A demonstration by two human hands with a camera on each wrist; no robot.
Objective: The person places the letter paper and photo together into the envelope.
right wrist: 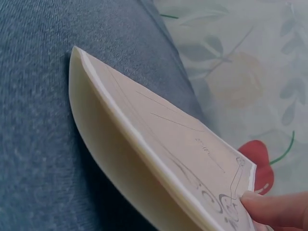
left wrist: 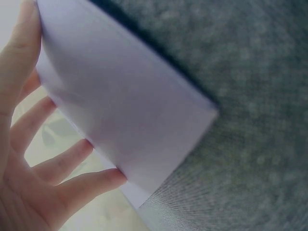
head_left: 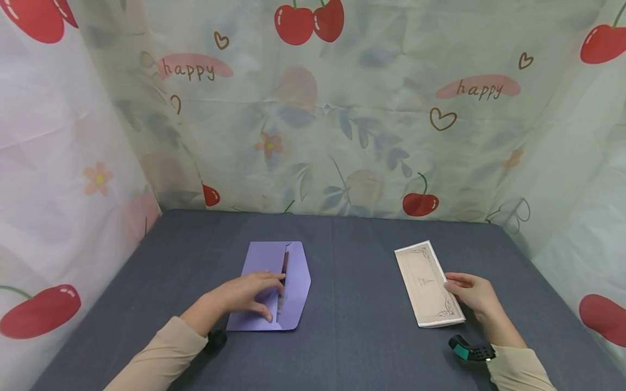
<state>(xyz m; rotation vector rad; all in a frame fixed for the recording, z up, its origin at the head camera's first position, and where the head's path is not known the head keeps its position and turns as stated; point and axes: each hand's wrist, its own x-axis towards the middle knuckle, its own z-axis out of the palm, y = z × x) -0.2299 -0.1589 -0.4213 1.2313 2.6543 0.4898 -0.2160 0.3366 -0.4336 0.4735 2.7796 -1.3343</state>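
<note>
A purple envelope [head_left: 259,258] lies on the table at left of centre, its pointed flap [head_left: 299,288] spread to the right. A dark strip of something [head_left: 286,263] shows in its mouth. My left hand [head_left: 246,296] reaches over the envelope from the left, fingers spread. In the left wrist view the fingertips touch the edge of the envelope [left wrist: 130,101]. On the right, my right hand [head_left: 471,293] pinches the right edge of a folded cream card [head_left: 423,282] with scrollwork corners. In the right wrist view, the layers of the card [right wrist: 168,139] part along the near edge.
A dark grey cloth [head_left: 352,304] covers the table. Behind and beside it hangs a printed curtain [head_left: 332,136] with cherries and flowers. A black and teal band [head_left: 471,350] sits by the right wrist, and a black device [head_left: 216,340] by the left wrist.
</note>
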